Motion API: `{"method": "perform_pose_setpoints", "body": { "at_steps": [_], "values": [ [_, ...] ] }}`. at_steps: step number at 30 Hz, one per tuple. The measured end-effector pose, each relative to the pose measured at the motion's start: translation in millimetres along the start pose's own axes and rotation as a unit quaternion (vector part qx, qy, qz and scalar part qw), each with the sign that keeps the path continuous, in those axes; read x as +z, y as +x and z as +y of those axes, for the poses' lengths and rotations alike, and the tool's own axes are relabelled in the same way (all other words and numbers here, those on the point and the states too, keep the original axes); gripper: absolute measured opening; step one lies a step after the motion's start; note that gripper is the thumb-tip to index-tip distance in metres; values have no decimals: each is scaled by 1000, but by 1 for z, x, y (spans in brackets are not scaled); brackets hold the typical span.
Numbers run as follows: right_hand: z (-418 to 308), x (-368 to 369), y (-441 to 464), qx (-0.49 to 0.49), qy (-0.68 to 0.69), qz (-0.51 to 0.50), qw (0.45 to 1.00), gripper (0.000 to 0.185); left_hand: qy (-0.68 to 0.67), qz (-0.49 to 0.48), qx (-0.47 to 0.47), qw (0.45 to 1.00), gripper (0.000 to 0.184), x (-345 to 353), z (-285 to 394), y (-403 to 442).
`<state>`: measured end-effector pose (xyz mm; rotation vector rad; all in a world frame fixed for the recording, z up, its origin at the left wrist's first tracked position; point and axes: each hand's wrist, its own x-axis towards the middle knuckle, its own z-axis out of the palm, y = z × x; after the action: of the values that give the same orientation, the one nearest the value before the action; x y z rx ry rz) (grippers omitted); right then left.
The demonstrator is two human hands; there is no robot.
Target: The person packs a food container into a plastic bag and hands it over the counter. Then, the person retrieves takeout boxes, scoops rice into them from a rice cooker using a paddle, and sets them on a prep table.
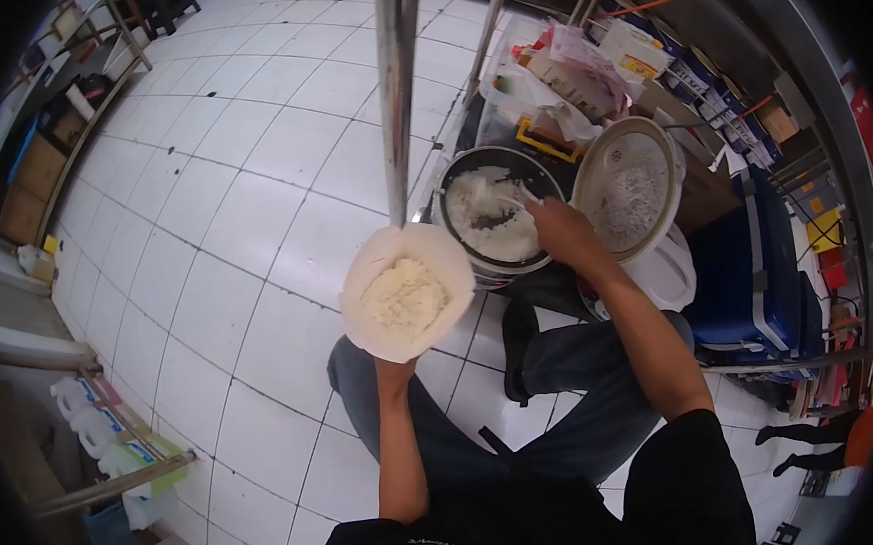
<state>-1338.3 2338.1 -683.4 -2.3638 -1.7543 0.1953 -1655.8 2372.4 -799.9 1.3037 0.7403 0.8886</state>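
A pale open paper container (360, 326) with white rice (405, 297) inside rests on my left hand (396, 368), which holds it from below; most of the fingers are hidden under it. My right hand (563, 230) is closed around the handle of a pale scoop (524, 200) over a round pot (450, 173). White rice (490, 216) fills part of the pot, and a dark patch shows in its middle. Just right of the pot, a round lid (587, 187) stands open with white bits on its inner face.
A metal pole (392, 100) rises beyond the paper container. Behind the pot is a clear plastic box (501, 112) of packages. A blue cooler (752, 267) stands at the right, near shelves of boxes. Another person's legs (811, 435) show at far right.
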Motion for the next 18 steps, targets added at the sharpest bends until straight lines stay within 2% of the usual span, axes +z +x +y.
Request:
{"method": "perform_pose_setpoints", "body": {
  "at_steps": [1,4,5,7,9,11,13,16,18],
  "values": [
    [-3,9,-4,12,-103,-22,994,32,-6,4,8,1000,107,-3,3,-2],
    [-56,-41,-5,38,-23,79,996,32,-29,26,27,999,107,-5,14,-8],
    [-49,-37,-7,49,-64,-34,996,30,-30,28,34,999,107,-4,17,-8],
    [-28,-30,-15,75,-142,-252,954,27,-33,28,53,998,107,0,23,-5],
    [-61,-73,-26,75,-51,-166,982,24,-57,34,97,993,107,4,45,3],
    [-87,-134,-41,-42,89,-3,995,25,-70,53,122,989,107,9,59,6],
    [-137,-202,-64,-37,146,-90,985,23,-65,70,127,987,104,16,61,11],
    [-187,-204,-91,-109,-68,-107,986,22,-62,24,160,985,105,22,66,11],
    [-189,-152,-76,-237,-141,-91,957,17,-66,1,156,985,105,31,67,6]
  ]
}}
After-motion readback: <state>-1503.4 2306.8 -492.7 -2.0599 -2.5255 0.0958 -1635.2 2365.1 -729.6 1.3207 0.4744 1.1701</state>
